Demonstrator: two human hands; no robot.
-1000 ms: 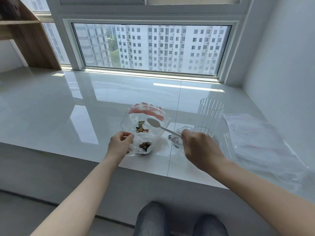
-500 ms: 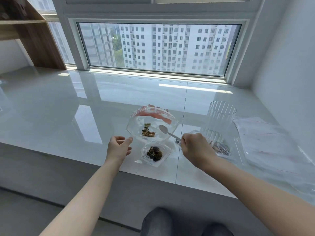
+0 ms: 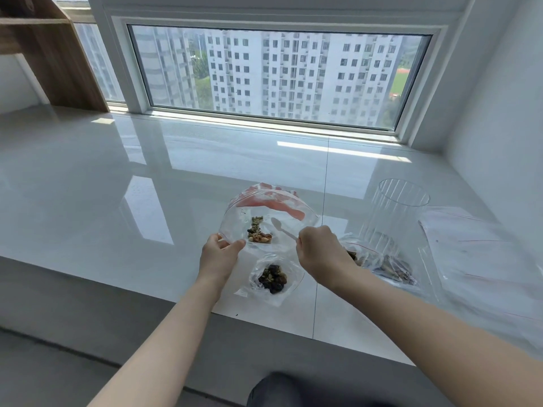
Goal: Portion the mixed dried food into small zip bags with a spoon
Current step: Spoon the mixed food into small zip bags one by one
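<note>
A high-rise flat, at a deep window ledge

A wide window [image 3: 279,77] looks out on white apartment towers [image 3: 293,71] at upper-storey height; beneath it a glossy pale tiled ledge serves as the tabletop [image 3: 117,201]; a wooden shelf unit [image 3: 50,51] stands at the left; plain white walls close the right side.

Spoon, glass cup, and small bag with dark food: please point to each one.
spoon [image 3: 276,224], head view, on its bowl.
glass cup [image 3: 393,218], head view, on its ribbed wall.
small bag [image 3: 289,265], head view, on clear plastic beside the food.
</note>
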